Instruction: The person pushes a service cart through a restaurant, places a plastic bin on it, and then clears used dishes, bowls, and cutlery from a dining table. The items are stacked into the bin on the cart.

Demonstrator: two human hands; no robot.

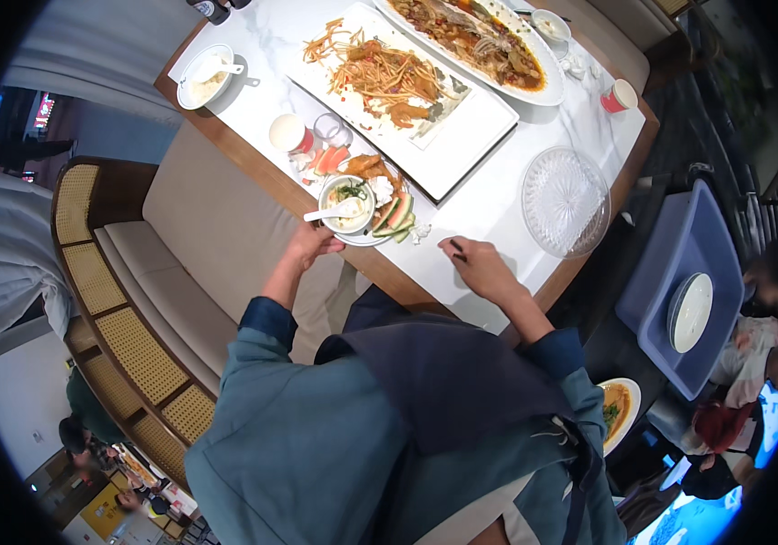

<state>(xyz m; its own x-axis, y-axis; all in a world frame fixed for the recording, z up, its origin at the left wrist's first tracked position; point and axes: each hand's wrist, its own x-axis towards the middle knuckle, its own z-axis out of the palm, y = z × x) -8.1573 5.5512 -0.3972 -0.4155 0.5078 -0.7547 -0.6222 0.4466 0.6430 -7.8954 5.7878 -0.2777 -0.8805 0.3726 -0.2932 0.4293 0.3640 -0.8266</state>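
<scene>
At the table's near edge my left hand (314, 244) grips the rim of a plate (364, 238) bearing food scraps and watermelon rinds (396, 214). On that plate sits a small white bowl (347, 204) with a white spoon (334, 211) and leftover soup or rice. To the right, my right hand (481, 266) is closed around dark chopsticks (457, 251), just over the tabletop. A crumpled tissue (420, 234) lies between the plate and my right hand. Beyond the plate stand a paper cup (290, 133) and a clear glass (329, 127).
A rectangular platter (460, 174) of leftovers and an oval fish platter (545, 92) fill the table's middle. A clear patterned glass plate (566, 202) lies at right. A blue-grey bin (654, 320) holding bowls stands beyond the table's right edge. A cushioned bench (225, 184) is at left.
</scene>
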